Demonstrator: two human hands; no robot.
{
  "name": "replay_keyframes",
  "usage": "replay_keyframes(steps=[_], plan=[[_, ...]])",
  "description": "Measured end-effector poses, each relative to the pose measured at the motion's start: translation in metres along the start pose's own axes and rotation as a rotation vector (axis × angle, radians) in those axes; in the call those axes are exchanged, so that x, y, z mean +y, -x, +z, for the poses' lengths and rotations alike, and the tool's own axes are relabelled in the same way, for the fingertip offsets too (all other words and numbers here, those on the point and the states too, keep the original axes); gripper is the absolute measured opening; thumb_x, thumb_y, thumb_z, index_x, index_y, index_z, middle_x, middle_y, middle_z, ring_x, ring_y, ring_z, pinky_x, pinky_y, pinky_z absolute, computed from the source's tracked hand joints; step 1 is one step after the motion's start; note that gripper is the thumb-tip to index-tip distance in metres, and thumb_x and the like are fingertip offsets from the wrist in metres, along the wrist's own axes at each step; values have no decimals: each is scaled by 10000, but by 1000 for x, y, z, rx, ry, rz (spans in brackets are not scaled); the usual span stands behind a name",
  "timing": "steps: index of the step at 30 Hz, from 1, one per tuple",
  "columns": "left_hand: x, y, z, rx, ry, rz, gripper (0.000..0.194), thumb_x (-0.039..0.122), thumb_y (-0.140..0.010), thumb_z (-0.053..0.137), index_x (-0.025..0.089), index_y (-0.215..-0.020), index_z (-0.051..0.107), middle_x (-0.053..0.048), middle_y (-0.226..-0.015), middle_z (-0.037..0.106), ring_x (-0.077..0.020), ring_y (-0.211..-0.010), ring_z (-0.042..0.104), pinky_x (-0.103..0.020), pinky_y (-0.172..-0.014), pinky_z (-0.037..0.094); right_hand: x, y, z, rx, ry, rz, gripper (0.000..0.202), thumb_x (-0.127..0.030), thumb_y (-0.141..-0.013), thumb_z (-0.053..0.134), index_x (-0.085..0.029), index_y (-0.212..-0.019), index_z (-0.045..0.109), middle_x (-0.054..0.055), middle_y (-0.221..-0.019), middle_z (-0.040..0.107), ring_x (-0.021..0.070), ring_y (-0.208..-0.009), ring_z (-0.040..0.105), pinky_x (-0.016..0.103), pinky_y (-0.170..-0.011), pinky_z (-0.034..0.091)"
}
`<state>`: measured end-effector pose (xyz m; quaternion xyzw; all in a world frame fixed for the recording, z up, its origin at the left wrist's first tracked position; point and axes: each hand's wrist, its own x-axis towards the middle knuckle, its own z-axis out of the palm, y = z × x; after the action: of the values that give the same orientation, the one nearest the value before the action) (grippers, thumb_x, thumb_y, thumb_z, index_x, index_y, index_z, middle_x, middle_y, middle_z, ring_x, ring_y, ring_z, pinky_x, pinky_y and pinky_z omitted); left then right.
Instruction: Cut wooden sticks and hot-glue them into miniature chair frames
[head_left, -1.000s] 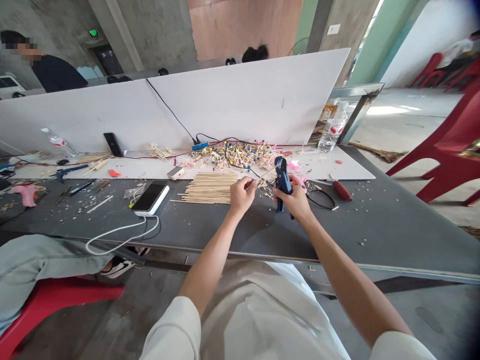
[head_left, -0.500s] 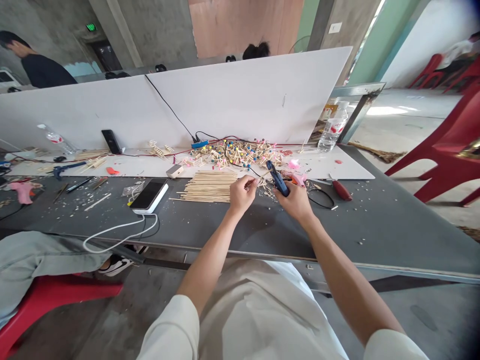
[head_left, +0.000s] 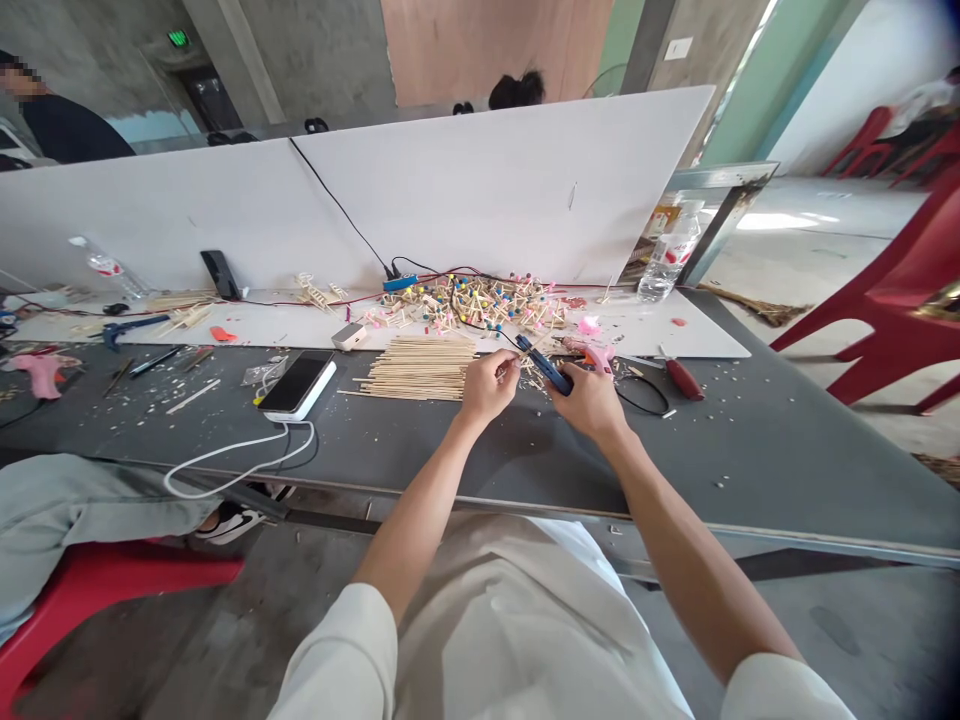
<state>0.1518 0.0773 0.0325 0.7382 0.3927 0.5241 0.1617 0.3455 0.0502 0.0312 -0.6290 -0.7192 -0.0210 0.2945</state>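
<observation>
My right hand is closed round a pair of blue-handled pliers, their jaws pointing up and left. Close to those jaws, my left hand is closed in a pinch on what looks like a thin wooden stick, mostly hidden by the fingers. A bundle of long wooden sticks lies flat on the table just left of my left hand. Behind both hands spreads a heap of short sticks with coloured balls. A pink glue gun lies beyond my right hand.
A red-handled tool and a water bottle are on the right. Leftward are a phone on a white block with a looping white cable, and a small beige box. A white board stands behind. Someone's leg shows at left.
The pliers have tilted lower and leftward, bringing their jaws nearer to my left hand. My left hand has shifted slightly right. The view has moved a little.
</observation>
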Motion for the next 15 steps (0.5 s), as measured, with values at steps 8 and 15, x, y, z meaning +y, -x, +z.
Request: replay_keyframes(steps=[8, 15], plan=[[3, 0, -1, -21, -58, -6, 265, 325, -976, 531, 160, -884, 717, 0, -608, 593, -117, -546, 495, -244, -563, 316, -2, 0, -2, -83, 30, 16, 237, -372, -878, 635, -177, -946, 752, 120, -797, 727, 290, -830, 688, 327, -772, 481], [-3, -1, 0, 15, -49, 44, 298, 335, -979, 539, 161, -819, 721, -34, -669, 651, -132, -579, 520, -251, -579, 352, -4, 1, -2, -77, -10, 10, 238, -351, -878, 637, -178, -981, 763, 112, -806, 742, 297, -865, 707, 340, -832, 502]])
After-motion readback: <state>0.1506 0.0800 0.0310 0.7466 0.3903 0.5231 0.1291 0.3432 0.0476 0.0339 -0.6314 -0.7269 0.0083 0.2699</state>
